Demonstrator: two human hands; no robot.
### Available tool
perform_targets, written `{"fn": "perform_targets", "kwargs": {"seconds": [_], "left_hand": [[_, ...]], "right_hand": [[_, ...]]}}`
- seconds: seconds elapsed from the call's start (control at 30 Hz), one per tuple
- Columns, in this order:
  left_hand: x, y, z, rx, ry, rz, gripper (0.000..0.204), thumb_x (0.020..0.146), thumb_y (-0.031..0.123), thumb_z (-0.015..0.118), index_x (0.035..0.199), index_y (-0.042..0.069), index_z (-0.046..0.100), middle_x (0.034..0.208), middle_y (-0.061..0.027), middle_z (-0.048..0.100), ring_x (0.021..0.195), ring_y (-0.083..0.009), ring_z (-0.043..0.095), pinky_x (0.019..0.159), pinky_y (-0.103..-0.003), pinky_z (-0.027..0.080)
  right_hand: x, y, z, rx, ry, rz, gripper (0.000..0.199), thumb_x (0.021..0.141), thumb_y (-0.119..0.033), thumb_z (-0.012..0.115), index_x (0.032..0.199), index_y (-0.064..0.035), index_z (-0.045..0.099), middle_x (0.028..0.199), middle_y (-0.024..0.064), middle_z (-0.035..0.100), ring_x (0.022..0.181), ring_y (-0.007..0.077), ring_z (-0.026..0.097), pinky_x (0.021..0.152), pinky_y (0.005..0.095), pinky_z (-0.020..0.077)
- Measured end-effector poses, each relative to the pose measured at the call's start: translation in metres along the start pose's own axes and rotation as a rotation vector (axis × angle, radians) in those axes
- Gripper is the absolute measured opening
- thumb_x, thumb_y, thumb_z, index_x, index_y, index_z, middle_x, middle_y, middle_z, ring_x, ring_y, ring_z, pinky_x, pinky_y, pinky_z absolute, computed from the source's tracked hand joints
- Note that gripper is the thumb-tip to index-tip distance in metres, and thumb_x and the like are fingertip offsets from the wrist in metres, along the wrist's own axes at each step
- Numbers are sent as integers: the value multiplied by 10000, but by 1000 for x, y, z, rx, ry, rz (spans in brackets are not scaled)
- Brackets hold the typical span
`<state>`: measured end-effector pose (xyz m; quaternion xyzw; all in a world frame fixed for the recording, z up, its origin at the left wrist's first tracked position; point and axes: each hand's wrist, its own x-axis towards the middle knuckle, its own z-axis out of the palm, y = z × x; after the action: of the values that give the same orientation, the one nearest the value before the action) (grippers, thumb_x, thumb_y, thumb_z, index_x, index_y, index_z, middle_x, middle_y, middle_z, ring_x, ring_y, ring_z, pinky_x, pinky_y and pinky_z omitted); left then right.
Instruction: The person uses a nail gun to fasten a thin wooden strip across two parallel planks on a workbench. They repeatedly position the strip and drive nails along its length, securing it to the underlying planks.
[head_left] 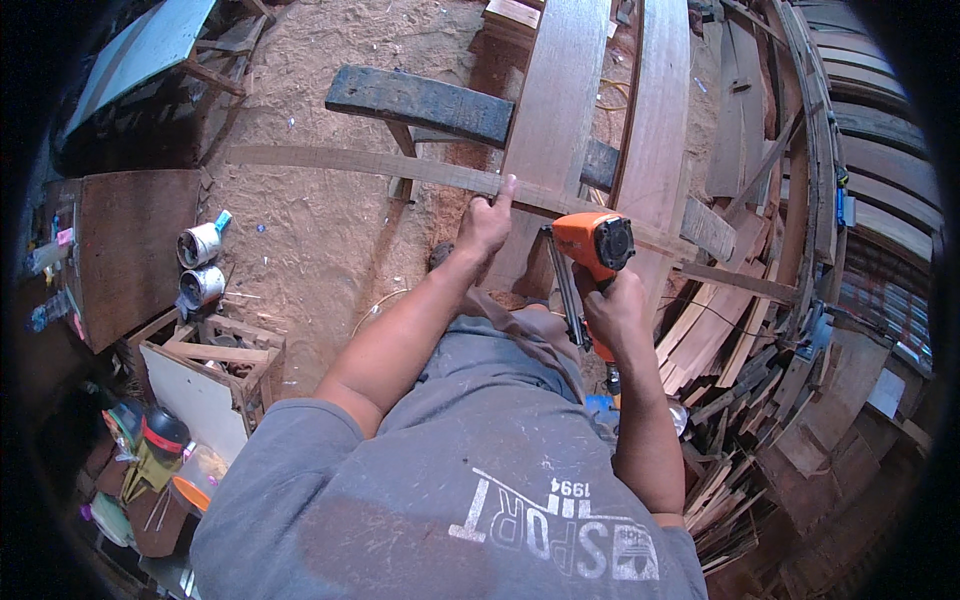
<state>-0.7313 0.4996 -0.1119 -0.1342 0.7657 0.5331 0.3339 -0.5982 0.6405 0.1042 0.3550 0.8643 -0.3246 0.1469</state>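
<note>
An orange-and-black nail gun [592, 240] is in my right hand [612, 305], its fingers wrapped round the handle. The gun's nose and long magazine are on its left side, close to a long thin wooden strip [400, 168]. This strip lies crosswise over two wide wooden planks [560, 90] that run away from me. My left hand [485, 228] is closed at the strip's near edge, left of the gun, with the thumb lying on top. Its other fingers are mostly hidden. Beneath the planks, a dark worn beam [420, 103] serves as a support.
Two paint-stained cans [200, 245] stand on the sandy floor at the left, near a brown cabinet [135, 250]. A wooden frame [235, 355] sits nearer me. Scrap wood [745, 400] is piled at the right. A pale panel [140, 50] is at the upper left.
</note>
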Motion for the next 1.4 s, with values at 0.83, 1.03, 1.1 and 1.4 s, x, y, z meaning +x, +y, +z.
{"fn": "perform_targets", "kwargs": {"seconds": [0.83, 1.03, 1.1, 1.4], "left_hand": [[-30, 27, -21, 142, -84, 175, 897, 1048, 750, 617, 1312, -98, 740, 1282, -407, 740, 1279, -542, 709, 1103, -543, 553], [-27, 19, -13, 119, 8, 243, 894, 1049, 749, 614, 1194, -118, 774, 1187, -414, 757, 1218, -553, 730, 1065, -560, 572], [-27, 19, -13, 135, 4, 247, 893, 1047, 750, 616, 1194, -116, 774, 1186, -416, 755, 1211, -556, 729, 1063, -565, 572], [-25, 23, -16, 173, -67, 195, 875, 1045, 736, 634, 1207, -113, 772, 1201, -412, 755, 1226, -545, 727, 1068, -557, 571]], "right_hand": [[15, 50, 16, 33, 42, -92, 352, 1086, -338, 762, 1065, 12, 796, 738, 101, 720, 703, 170, 689, 660, 411, 531], [8, 23, 4, -36, 5, -59, 371, 1093, -354, 755, 1098, 14, 798, 738, 96, 713, 692, 177, 674, 660, 418, 523], [9, 27, 6, -42, 12, -59, 369, 1095, -354, 754, 1114, 12, 801, 738, 102, 713, 692, 183, 674, 665, 421, 525], [10, 24, 6, 15, 19, -122, 349, 1094, -345, 756, 1134, -1, 806, 758, 129, 736, 710, 193, 701, 676, 427, 535]]}}
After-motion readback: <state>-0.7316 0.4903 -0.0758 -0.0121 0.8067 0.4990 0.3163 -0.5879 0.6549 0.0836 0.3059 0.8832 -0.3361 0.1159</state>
